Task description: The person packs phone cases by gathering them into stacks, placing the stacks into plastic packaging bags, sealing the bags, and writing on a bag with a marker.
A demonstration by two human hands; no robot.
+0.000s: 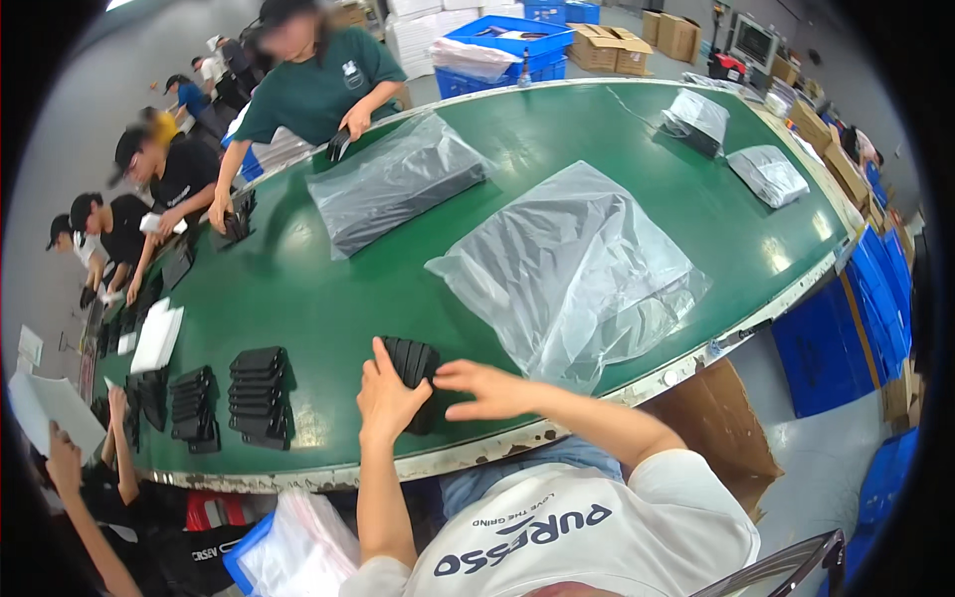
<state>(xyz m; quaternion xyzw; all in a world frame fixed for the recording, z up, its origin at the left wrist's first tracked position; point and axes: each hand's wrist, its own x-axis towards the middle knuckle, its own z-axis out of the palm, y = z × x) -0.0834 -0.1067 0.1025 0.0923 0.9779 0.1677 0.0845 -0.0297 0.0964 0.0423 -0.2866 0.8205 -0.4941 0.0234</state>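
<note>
Close to the near edge of the green table stands a row of flat black pieces (410,360), pressed together into a stack; their exact kind is hard to make out. My left hand (390,400) grips the stack from its left side, with fingers along the far left and the thumb across the near face. On the right side, my right hand (489,390) has its fingers apart, the fingertips at or just beside the stack. To the left lie two more stacks of similar black pieces, one nearer (259,396) and one farther along (194,408).
Large clear plastic bags, one in the middle (577,269) and one holding dark contents (398,184), lie on the green table (328,298). A co-worker in a green shirt (328,85) handles black pieces across from me. Blue bins (507,40) and an open cardboard box (711,428) stand around.
</note>
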